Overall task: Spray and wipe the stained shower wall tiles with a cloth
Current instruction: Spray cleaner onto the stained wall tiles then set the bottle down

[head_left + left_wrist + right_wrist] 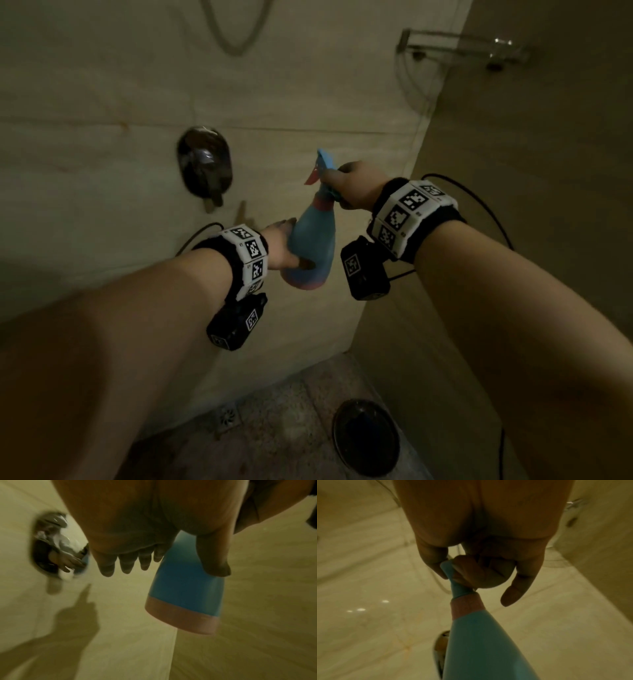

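Observation:
A blue spray bottle (313, 246) with pink bands is held up in front of the beige shower wall tiles (102, 85), its nozzle toward the wall. My left hand (294, 243) grips the bottle's wide lower body, thumb on the near side and fingers behind. In the left wrist view the thumb lies across the spray bottle (185, 591). My right hand (337, 186) grips the thin neck under the sprayer head. The right wrist view shows my right hand (453, 572) curled round the neck of the spray bottle (481, 642). Orange-brown stains (121, 126) mark the grout lines. I see no cloth.
A chrome shower valve (205, 168) sticks out of the wall left of the bottle. A hose loop (236, 37) hangs above, and a glass corner shelf (462, 48) sits at the upper right. On the floor are a drain grate (227, 416) and a dark round object (366, 438).

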Demonstrator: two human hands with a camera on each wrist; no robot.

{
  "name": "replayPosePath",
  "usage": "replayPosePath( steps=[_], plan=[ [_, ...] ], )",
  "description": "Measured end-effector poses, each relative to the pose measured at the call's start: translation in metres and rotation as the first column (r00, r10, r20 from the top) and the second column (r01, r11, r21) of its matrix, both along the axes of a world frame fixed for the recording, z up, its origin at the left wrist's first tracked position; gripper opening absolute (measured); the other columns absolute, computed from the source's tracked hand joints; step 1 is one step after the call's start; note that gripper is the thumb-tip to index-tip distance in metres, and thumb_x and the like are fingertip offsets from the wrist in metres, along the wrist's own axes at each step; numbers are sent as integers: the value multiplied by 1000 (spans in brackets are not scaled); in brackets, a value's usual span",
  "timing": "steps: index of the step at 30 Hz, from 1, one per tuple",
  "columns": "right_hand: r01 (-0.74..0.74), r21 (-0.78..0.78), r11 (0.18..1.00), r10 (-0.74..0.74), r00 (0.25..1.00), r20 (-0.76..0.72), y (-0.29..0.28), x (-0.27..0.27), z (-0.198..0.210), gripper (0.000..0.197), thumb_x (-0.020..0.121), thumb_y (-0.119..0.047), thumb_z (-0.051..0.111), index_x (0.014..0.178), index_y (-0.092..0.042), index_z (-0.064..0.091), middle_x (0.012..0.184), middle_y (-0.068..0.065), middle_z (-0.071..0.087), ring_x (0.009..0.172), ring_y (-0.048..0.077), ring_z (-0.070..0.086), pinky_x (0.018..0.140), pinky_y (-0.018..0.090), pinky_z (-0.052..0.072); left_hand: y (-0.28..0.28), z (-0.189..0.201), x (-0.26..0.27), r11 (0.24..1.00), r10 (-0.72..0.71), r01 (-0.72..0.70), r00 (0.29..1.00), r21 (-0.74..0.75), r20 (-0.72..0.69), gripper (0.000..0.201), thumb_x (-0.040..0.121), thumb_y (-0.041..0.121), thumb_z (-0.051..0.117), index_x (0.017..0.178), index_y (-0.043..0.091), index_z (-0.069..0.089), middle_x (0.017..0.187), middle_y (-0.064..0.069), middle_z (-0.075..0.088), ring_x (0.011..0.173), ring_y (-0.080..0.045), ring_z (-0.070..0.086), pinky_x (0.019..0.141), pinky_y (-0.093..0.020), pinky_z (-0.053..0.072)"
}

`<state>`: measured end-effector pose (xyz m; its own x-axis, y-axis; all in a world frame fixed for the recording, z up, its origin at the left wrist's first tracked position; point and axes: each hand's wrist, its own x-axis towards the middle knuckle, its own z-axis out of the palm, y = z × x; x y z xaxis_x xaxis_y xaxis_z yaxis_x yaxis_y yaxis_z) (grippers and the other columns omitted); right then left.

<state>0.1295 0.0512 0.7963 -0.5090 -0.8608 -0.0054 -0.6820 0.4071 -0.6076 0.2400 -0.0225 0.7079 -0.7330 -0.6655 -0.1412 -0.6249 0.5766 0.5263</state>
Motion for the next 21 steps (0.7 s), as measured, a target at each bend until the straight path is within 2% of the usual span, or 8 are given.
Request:
replayPosePath(
  steps=[3, 7, 11, 13, 14, 16, 18, 21],
  plan=[
    [-28, -73, 997, 30, 999, 27, -11, 29, 31, 34, 92, -38, 46, 83, -7, 56, 85, 13, 58, 81, 24, 54, 86, 41, 50, -3, 28, 33, 998, 64, -63, 996, 24, -69, 70, 82, 26, 70, 140, 11, 34, 136, -11, 51, 121, -29, 51, 92, -32, 43],
    [-83, -148, 986, 93, 993, 66, -28, 72, 63, 34, 91, -38, 48, 91, -5, 54, 82, 11, 57, 83, 25, 53, 94, 44, 48, -17, 52, 83, 981, 178, -162, 971, 110, -161, 76, 80, 30, 71, 140, 9, 29, 134, -10, 50, 120, -30, 51, 100, -40, 45],
    [-177, -254, 951, 206, 974, 92, -52, 120, 80, 30, 88, -35, 50, 88, -6, 57, 83, 13, 55, 80, 26, 53, 92, 46, 49, -29, 64, 135, 943, 313, -253, 895, 216, -318, 85, 79, 22, 73, 144, 8, 19, 136, -7, 45, 126, -27, 47, 98, -33, 43],
    [-212, -296, 931, 256, 960, 116, -67, 146, 85, 29, 87, -34, 51, 80, -7, 57, 77, 10, 58, 81, 28, 60, 90, 46, 51, -35, 65, 161, 924, 372, -301, 846, 235, -381, 96, 72, 20, 80, 144, 7, 17, 137, -10, 44, 127, -27, 45, 98, -33, 44],
    [-235, -320, 918, 288, 949, 131, -75, 158, 88, 28, 88, -33, 50, 74, -9, 57, 73, 8, 59, 79, 27, 63, 87, 43, 54, -38, 66, 174, 915, 398, -324, 819, 239, -413, 100, 68, 18, 82, 144, 8, 17, 137, -10, 43, 128, -25, 45, 95, -30, 44],
    [-278, -368, 887, 365, 911, 191, -87, 182, 93, 29, 92, -27, 48, 68, -12, 56, 66, 5, 62, 65, 21, 62, 74, 32, 57, -41, 67, 200, 899, 438, -371, 763, 234, -476, 97, 72, 10, 80, 145, 11, 16, 135, -4, 41, 121, -16, 43, 77, -13, 46],
    [-329, -409, 851, 442, 869, 223, -99, 204, 97, 28, 93, -24, 47, 73, -7, 58, 71, 10, 66, 62, 21, 61, 77, 35, 56, -43, 70, 224, 881, 472, -408, 705, 241, -529, 95, 74, 8, 77, 146, 15, 15, 133, -2, 42, 108, -11, 40, 57, -4, 45],
    [-370, -451, 812, 507, 830, 232, -116, 236, 100, 27, 93, -26, 49, 83, -4, 60, 77, 12, 66, 64, 22, 61, 81, 38, 55, -49, 79, 255, 850, 513, -465, 624, 249, -590, 89, 75, 8, 76, 145, 17, 22, 119, 2, 48, 103, -10, 42, 55, -9, 44]
  ],
)
